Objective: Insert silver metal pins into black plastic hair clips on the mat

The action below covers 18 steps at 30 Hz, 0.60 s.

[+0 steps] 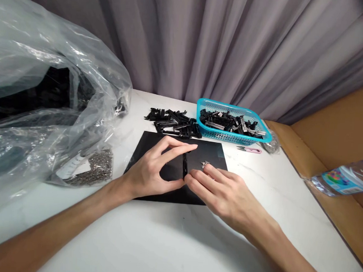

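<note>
A narrow black plastic part (pixel 184 165) stands lengthwise between my hands, over a black mat (pixel 150 144). My left hand (pixel 155 165) spans it, thumb at the near end and fingers curved round toward the far end. At its near end the fingers of my right hand (pixel 215 187) are pinched together against the part. Whatever small piece these fingertips might hold is hidden. Just beyond my right fingers lies a little heap of small silvery metal pieces (pixel 204 164) on the mat.
Behind the mat lies a pile of black plastic parts (pixel 176 122). A blue basket (pixel 230 136) holds more. Pink-handled thread snips (pixel 250 149) lie to its right. Large clear plastic bags (pixel 91 52) and a bag of small metal pieces (pixel 90 167) fill the left. A bottle (pixel 341 180) lies on cardboard (pixel 293 159) at right.
</note>
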Motion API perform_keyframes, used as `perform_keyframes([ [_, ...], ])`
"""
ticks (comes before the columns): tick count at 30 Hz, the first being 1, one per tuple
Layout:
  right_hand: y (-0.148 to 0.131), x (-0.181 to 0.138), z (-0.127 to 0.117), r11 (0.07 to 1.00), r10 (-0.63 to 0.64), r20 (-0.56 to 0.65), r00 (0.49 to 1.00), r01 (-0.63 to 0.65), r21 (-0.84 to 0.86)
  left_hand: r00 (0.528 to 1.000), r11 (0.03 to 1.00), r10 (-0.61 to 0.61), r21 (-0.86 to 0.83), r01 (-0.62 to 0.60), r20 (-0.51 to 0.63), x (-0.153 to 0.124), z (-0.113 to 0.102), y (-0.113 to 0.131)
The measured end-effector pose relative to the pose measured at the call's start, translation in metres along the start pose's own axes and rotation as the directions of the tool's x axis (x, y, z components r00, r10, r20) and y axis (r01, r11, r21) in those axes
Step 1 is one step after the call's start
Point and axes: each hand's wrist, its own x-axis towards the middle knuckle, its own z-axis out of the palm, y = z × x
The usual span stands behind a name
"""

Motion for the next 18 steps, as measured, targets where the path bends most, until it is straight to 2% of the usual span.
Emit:
perform_keyframes([
  [3, 0.0016, -0.0013, 0.0024, 0.993, 0.057, 0.032, 0.998, -0.060, 0.105, 1.000, 1.000, -0.014, -0.012, 0.014, 0.010, -0.0008, 0.0013, -0.0001],
  [6, 0.0027, -0.0018, 0.0054, 0.923, 0.212, 0.087, 0.973, -0.228, 0.309, 1.000, 1.000, -0.014, -0.013, 0.014, 0.004, 0.0000, 0.0013, 0.0007],
  [8, 0.0026, -0.0003, 0.0061, 0.803, 0.331, 0.119, 0.936, -0.346, 0.484, 1.000, 1.000, -0.014, -0.008, 0.014, -0.007, 0.0013, 0.0003, 0.0019],
  [10, 0.0023, 0.0023, 0.0055, 0.639, 0.424, 0.173, 0.889, -0.429, 0.639, 1.000, 1.000, -0.021, 0.002, 0.021, -0.018, 0.0027, -0.0007, 0.0031],
  [13, 0.0025, 0.0052, 0.0047, 0.424, 0.513, 0.282, 0.811, -0.525, 0.738, 0.999, 1.000, -0.029, 0.007, 0.029, -0.018, 0.0035, -0.0010, 0.0044],
  [16, 0.0025, 0.0052, 0.0061, 0.299, 0.574, 0.358, 0.736, -0.596, 0.745, 0.999, 0.999, -0.034, 0.005, 0.034, -0.017, 0.0029, 0.0001, 0.0049],
  [18, 0.0016, 0.0046, 0.0077, 0.262, 0.593, 0.374, 0.713, -0.610, 0.748, 0.999, 0.999, -0.031, 0.008, 0.032, -0.023, 0.0022, 0.0008, 0.0050],
])
